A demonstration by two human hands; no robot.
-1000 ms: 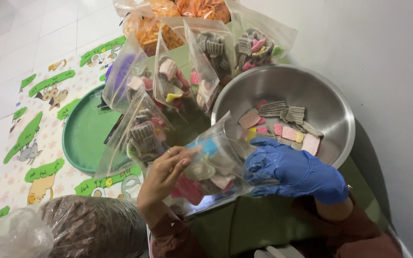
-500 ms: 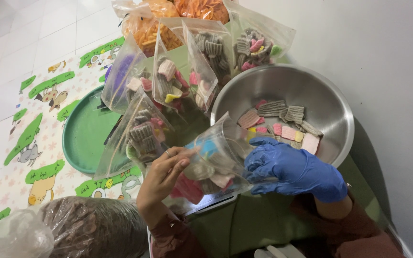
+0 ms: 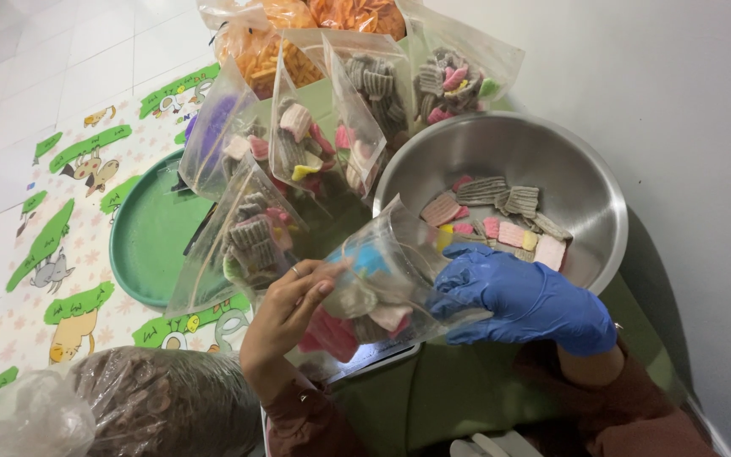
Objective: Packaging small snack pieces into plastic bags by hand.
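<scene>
My left hand (image 3: pixel 285 309), bare with a ring, grips the left side of an open clear plastic bag (image 3: pixel 382 288) that holds grey, pink, white and blue ridged snack pieces. My right hand (image 3: pixel 522 298), in a blue glove, holds the bag's right side near its mouth. The bag tilts toward a steel bowl (image 3: pixel 585 169) just behind it. Grey, pink, yellow and white ridged pieces (image 3: pixel 501 216) lie in the bowl.
Several filled clear bags (image 3: pixel 315 135) stand behind and to the left; orange snack bags (image 3: pixel 272 42) stand further back. A green round tray (image 3: pixel 150 237) lies on a cartoon mat (image 3: pixel 69 245). A bag of brown pieces (image 3: pixel 162 402) sits near my left arm. A wall (image 3: pixel 687 101) runs along the right.
</scene>
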